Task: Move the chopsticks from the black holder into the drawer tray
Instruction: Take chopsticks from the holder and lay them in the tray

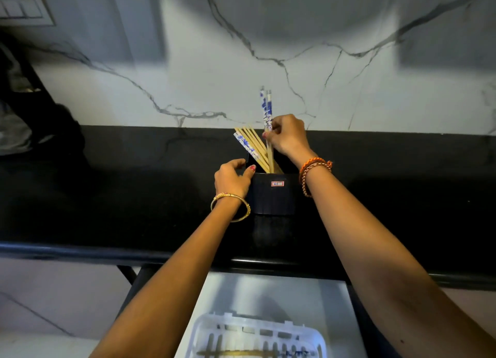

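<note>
A black holder [271, 196] stands on the black counter, with several wooden chopsticks [253, 145] leaning left out of its top. My left hand [233, 179] grips the holder's left side and rim. My right hand [288, 137] pinches a pair of blue-and-white patterned chopsticks [267, 108], which stand nearly upright with their lower ends still inside the holder. Below the counter an open drawer holds a white slotted tray [212, 328] at the bottom of the view, and a chopstick [241, 353] lies in it.
The black counter [134, 196] runs across the view, with its front edge above the open drawer [330, 304]. A white marble wall rises behind it. Dark, blurred objects [32, 121] sit at the far left on the counter. A switch plate [22, 7] is on the wall, top left.
</note>
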